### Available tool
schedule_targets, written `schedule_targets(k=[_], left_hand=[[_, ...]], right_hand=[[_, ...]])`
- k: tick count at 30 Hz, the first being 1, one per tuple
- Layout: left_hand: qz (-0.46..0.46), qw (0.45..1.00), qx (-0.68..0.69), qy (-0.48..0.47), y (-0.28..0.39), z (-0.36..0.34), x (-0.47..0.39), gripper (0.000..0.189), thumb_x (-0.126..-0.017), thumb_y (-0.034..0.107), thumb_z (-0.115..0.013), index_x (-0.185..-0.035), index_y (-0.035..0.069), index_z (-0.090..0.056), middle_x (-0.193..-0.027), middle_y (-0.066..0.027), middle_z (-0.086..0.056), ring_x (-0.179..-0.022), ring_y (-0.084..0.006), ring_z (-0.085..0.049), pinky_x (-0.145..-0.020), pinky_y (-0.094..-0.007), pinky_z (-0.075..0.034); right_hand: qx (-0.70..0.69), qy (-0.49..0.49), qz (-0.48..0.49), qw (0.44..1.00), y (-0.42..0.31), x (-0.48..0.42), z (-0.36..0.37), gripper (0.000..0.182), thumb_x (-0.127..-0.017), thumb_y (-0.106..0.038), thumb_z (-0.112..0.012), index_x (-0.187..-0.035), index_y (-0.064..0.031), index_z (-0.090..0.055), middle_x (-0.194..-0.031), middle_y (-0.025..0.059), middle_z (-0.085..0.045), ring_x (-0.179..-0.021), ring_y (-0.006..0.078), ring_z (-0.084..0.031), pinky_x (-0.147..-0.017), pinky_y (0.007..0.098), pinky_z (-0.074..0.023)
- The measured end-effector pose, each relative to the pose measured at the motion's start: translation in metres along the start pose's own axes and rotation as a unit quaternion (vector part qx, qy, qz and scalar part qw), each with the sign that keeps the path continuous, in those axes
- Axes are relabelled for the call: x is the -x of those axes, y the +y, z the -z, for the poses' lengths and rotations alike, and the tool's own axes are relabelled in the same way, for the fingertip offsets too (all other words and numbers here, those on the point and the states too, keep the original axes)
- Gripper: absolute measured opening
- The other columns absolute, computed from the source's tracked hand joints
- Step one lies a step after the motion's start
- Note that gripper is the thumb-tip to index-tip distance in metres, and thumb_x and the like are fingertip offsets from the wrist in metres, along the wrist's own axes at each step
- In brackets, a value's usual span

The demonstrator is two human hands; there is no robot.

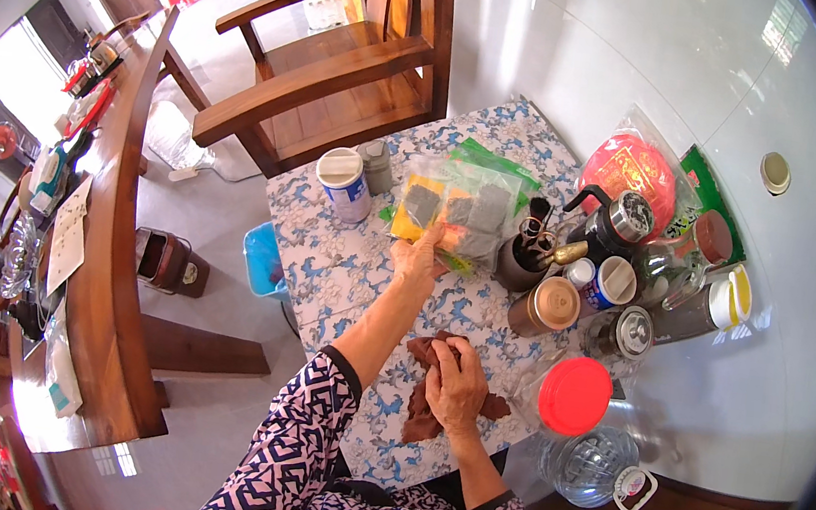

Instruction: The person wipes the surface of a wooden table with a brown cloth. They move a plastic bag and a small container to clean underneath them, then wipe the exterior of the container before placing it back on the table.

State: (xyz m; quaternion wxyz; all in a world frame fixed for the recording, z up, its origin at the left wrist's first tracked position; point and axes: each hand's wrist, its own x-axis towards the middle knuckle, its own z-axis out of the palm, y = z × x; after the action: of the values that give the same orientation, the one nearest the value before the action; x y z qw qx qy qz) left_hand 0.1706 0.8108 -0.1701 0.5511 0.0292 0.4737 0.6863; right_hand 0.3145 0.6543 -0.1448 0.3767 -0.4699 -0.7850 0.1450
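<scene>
My left hand (419, 256) reaches across the floral tablecloth (344, 289) and holds the near edge of clear plastic bags (485, 207) with dark grey contents and yellow and orange parts. A green packet (498, 161) lies under their far side. My right hand (455, 389) rests nearer my body, its fingers curled on a crumpled brown cloth (422, 415) that lies on the table. Beyond the bags, to the left, stand a white-and-blue canister (344, 186) and a grey lidded container (376, 167).
Jars and canisters crowd the right side, with a dark cup (520, 262) of scissors and a brush, a black thermos (612, 221) and a red-lidded jar (574, 396). A large water bottle (592, 465) stands at the lower right. A wooden armchair (320, 94) adjoins the far left edge.
</scene>
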Motion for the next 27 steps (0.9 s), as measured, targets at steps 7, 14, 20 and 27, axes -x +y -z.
schedule_targets(k=[7, 14, 20, 27], left_hand=[[0.042, 0.998, 0.042, -0.004, 0.021, 0.032, 0.056, 0.032, -0.090, 0.012, -0.063, -0.117, 0.005, -0.048, -0.106, -0.0117, -0.061, -0.091, -0.0263, -0.064, -0.066, -0.0490, -0.057], [0.068, 0.991, 0.067, -0.093, 0.036, 0.083, 0.125, 0.012, -0.093, 0.014, -0.059, -0.099, 0.004, -0.059, -0.072, 0.0007, -0.060, -0.061, -0.0107, -0.056, -0.049, -0.0282, -0.045], [0.055, 0.993, 0.071, -0.082, 0.052, 0.110, 0.176, 0.012, -0.089, 0.017, -0.065, -0.095, 0.006, -0.062, -0.077, 0.0014, -0.059, -0.069, -0.0100, -0.058, -0.062, -0.0275, -0.049], [0.017, 0.998, 0.026, -0.049, 0.091, 0.126, 0.234, 0.042, -0.083, 0.027, -0.073, -0.119, 0.015, -0.055, -0.107, -0.0017, -0.062, -0.096, -0.0179, -0.060, -0.078, -0.0499, -0.050]], right_hand=[[0.013, 0.022, -0.002, 1.000, 0.003, 0.004, -0.004, 0.034, -0.072, -0.001, -0.064, -0.105, -0.0083, -0.064, -0.106, 0.0105, -0.057, -0.092, 0.0312, -0.060, -0.077, 0.0404, -0.0511], [0.006, 0.034, -0.006, 0.999, 0.006, 0.004, -0.007, 0.028, -0.073, -0.002, -0.063, -0.102, -0.0048, -0.064, -0.106, 0.0109, -0.058, -0.093, 0.0318, -0.060, -0.078, 0.0395, -0.0503], [0.008, 0.015, 0.017, 1.000, 0.009, 0.009, -0.008, 0.023, -0.075, -0.002, -0.060, -0.098, -0.0025, -0.062, -0.109, 0.0152, -0.057, -0.100, 0.0361, -0.057, -0.084, 0.0420, -0.0476], [0.046, -0.019, 0.044, 0.998, 0.041, 0.019, -0.024, 0.020, -0.083, -0.004, -0.053, -0.102, 0.0018, -0.058, -0.119, 0.0220, -0.053, -0.109, 0.0402, -0.053, -0.092, 0.0446, -0.0436]])
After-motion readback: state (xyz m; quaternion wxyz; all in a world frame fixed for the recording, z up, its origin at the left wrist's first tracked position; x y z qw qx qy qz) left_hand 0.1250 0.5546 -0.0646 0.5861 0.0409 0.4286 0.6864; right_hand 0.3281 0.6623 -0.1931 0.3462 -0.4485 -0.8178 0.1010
